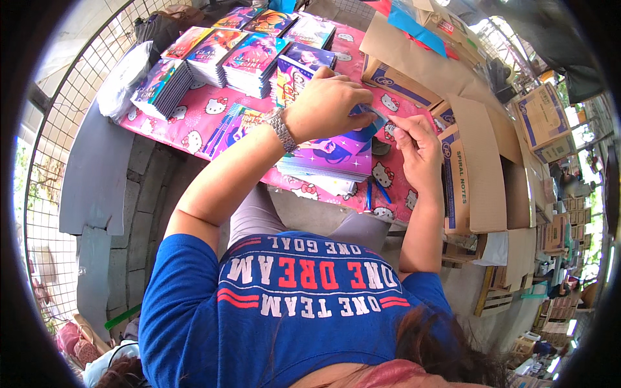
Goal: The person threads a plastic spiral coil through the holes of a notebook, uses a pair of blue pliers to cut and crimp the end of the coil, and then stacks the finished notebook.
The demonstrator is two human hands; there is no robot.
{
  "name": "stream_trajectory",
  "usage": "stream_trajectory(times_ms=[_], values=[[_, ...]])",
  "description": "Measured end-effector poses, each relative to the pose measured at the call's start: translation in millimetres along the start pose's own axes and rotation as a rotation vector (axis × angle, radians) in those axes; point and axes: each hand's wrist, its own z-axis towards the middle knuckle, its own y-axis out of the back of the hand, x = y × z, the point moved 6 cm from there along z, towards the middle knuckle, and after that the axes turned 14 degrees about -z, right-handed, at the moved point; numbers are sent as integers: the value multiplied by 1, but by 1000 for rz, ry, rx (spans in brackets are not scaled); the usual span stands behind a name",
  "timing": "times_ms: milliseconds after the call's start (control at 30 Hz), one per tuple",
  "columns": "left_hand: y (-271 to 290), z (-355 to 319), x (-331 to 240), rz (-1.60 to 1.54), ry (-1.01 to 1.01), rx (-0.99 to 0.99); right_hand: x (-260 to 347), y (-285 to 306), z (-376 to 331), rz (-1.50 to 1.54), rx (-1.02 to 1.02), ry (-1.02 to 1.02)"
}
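Note:
My left hand (pixel 333 107), with a metal watch (pixel 280 129) on its wrist, curls over a colourful notebook (pixel 289 79). Its thumb and fingers close on the notebook near its right edge, and the hand hides much of the cover. My right hand (pixel 420 145) is pinched at that notebook's bluish corner (pixel 379 119); the exact contact is hard to make out. Directly below lies a stack of purple notebooks (pixel 333 155) close to the table's front edge. More notebooks (pixel 236 129) lie fanned out left of the stack, partly behind my left forearm.
Several notebook stacks (pixel 253 61) stand at the back left of the pink patterned table (pixel 194 110). A white plastic bag (pixel 124 84) sits at its left end. Blue pens (pixel 369 194) lie by the front edge. Open cardboard boxes (pixel 475 168) crowd the right side.

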Motion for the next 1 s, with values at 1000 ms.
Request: stream_trajectory(times_ms=[1000], values=[[-19, -14, -18, -27, -127, 2, -181, -90, 10, 277, 142, -460]])
